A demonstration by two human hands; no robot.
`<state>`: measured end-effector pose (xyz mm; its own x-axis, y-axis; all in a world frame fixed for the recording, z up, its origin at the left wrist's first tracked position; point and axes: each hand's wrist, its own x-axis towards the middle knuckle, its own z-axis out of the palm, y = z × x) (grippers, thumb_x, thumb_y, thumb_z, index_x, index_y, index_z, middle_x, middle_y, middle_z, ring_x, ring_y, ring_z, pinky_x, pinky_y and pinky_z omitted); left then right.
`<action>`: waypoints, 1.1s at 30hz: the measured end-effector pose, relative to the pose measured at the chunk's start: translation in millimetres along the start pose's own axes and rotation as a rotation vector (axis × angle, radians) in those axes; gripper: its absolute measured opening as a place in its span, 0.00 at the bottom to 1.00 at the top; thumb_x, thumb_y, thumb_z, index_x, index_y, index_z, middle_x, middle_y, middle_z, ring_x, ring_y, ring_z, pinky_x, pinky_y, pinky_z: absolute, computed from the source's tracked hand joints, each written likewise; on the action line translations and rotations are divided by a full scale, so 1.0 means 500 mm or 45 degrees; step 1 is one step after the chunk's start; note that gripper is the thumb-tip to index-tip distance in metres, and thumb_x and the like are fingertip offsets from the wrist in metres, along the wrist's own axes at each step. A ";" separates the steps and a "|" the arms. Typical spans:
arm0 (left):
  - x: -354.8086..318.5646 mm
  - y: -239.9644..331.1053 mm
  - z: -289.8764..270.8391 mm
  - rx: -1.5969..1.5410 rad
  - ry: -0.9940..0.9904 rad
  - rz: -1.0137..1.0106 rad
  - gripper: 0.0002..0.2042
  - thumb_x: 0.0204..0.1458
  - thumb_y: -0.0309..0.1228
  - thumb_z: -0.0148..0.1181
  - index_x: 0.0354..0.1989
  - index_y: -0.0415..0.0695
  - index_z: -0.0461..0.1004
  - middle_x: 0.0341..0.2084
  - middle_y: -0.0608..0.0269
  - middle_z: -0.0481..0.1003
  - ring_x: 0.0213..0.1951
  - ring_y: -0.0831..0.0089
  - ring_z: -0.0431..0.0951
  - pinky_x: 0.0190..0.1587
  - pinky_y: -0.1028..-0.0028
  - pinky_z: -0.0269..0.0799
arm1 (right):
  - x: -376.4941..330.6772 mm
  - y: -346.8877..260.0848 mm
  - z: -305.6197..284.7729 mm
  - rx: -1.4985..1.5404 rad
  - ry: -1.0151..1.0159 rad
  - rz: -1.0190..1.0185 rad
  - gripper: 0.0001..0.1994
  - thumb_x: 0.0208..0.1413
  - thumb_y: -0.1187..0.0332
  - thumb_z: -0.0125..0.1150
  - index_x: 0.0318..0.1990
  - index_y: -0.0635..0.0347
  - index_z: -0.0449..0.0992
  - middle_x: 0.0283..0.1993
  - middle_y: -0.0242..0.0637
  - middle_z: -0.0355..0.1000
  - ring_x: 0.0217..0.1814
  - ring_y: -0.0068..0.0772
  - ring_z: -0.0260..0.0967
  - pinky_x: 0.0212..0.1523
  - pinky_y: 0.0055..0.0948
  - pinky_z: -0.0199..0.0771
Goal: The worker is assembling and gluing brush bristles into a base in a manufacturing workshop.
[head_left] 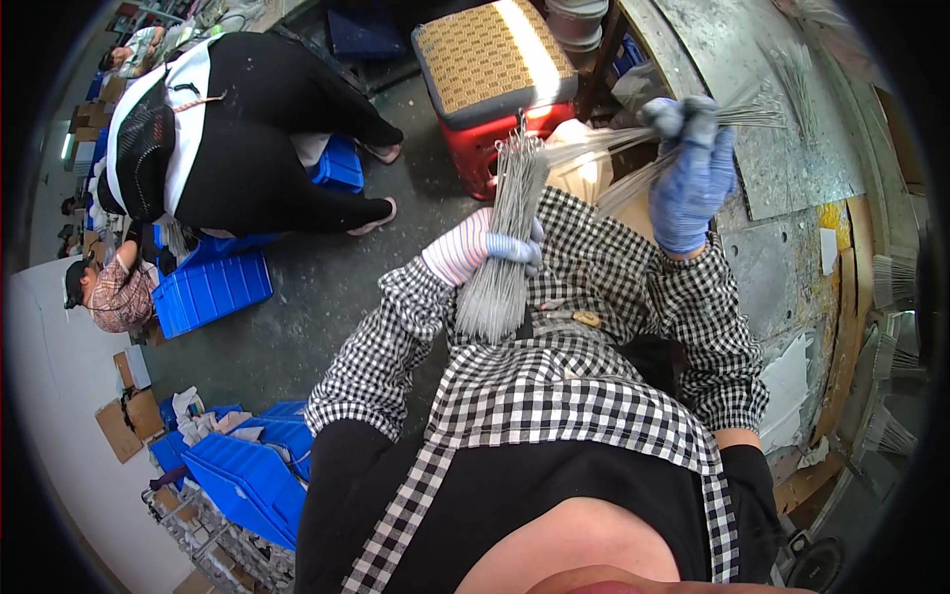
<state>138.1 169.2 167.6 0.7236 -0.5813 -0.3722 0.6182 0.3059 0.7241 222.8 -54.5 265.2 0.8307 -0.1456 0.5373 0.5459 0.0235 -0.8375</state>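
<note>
My left hand (480, 247), in a white striped glove with blue fingers, is wrapped round a thick bundle of thin metal wires (517, 183). Small hooks or loops show at the bundle's upper end, and its lower ends fan out over my checked apron (584, 257). In a blue and grey glove, my right hand (693, 178) is closed on a looser bunch of thin wires (754, 114). These stick out on both sides of its fingers, partly blurred, and reach left toward the top of the first bundle.
On my right a worn metal worktable (782, 168) bears more wires (795, 84). Ahead stands a red stool (465, 144) with a patterned top. At the left a person in black (267, 129) bends near blue crates (213, 292). More blue crates (242, 470) stand at lower left.
</note>
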 end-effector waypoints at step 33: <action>0.008 -0.013 0.010 -0.109 0.516 0.500 0.13 0.47 0.29 0.61 0.42 0.40 0.71 0.28 0.59 0.77 0.32 0.68 0.80 0.41 0.68 0.77 | -0.069 0.012 -0.070 -0.307 -0.446 0.691 0.06 0.60 0.70 0.56 0.40 0.62 0.74 0.30 0.30 0.69 0.32 0.18 0.63 0.33 0.21 0.66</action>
<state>135.3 161.1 164.4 0.9537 -0.0810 -0.2896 0.2893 0.5105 0.8098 193.6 -84.0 238.4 0.9881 0.1538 0.0024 0.0372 -0.2238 -0.9739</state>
